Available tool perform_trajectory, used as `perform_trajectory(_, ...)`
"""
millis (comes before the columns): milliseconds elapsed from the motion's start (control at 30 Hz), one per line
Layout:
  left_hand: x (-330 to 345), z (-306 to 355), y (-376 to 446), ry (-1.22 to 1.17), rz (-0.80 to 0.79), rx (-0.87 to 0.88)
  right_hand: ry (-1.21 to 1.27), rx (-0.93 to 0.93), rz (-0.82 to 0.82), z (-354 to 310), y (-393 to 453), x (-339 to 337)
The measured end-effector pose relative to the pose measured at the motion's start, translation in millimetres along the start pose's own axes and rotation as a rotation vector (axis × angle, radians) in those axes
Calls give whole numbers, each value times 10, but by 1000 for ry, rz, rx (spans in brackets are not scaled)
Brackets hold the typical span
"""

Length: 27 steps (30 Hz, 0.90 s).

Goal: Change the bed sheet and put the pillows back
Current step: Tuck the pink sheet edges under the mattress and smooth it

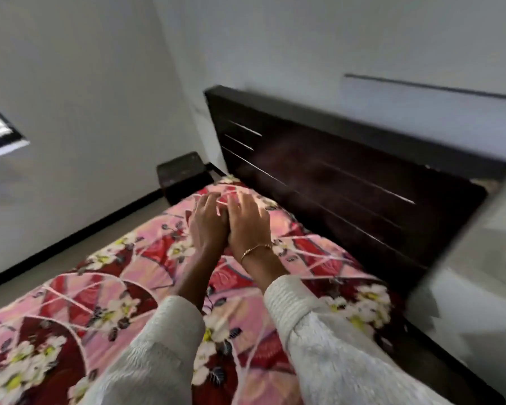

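Pink and red flowers cover the bed sheet (135, 290), and both hands are stretched out over it. The left hand (208, 223) and the right hand (247, 220) sit side by side, touching each other, with fingers spread loose and holding nothing. The picture is blurry, so I cannot tell if the palms press the cloth or float just above it. A thin gold bracelet (256, 249) sits on the right wrist, and fuzzy white sleeves (327, 346) cover both arms.

The hands reach toward the far corner of the bed, where the sheet meets the dark wooden headboard (348, 182). It looks like the sheet is being smoothed flat there. To do this well, I think the hands should slide apart from the middle out to the edges, pushing the bumps away, and then tuck the corner down tight.

The sheet lies flat on the mattress and covers all of the top that shows. Its long way runs from the near left up toward the headboard at the right. A small dark stool or table (181, 171) stands on the floor just past the bed corner. No pillows can be seen.
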<state>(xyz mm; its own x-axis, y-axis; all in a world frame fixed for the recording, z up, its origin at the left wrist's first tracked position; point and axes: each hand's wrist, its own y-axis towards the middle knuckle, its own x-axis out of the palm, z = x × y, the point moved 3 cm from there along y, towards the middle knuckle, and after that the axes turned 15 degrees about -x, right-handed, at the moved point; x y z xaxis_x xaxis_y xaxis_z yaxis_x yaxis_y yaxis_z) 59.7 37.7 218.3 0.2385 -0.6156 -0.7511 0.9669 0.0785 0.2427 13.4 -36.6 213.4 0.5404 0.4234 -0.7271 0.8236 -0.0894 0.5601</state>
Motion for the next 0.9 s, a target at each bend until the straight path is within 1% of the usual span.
perform_trajectory(100,617,-364,-557,60,-121,22,29,151,-102,354,-787,471)
perform_trajectory(200,1133,-838,-1015,168,-251,50,40,229,-247,580,-1534,959)
perform_trajectory(300,1632,-1385,-1393,270,-417,45,56,268,-346,764,-2140,1385)
perform_trajectory(400,2050,-1714,-1672,323,-545,81,26,273,-427,978,-2556,1732)
perform_trajectory(533,2534,-1768,-1808,312,-630,178,-46,291,-519,1371,-2803,1948)
perform_trajectory(633,2846,-1737,-1682,344,-672,254,-136,233,-529,1687,-2753,1952)
perform_trajectory(733,3088,-1591,-1482,433,-703,310,-63,175,-493,2051,-2592,1911)
perform_trajectory(767,3168,-1508,-1411,456,-719,342,-75,187,-473,2209,-2529,1871)
perform_trajectory(833,3322,-1314,-1325,483,-771,423,-182,256,-490,2496,-2454,1722)
perform_trajectory(900,3530,-1103,-1231,528,-828,479,-247,319,-569,2789,-2370,1625)
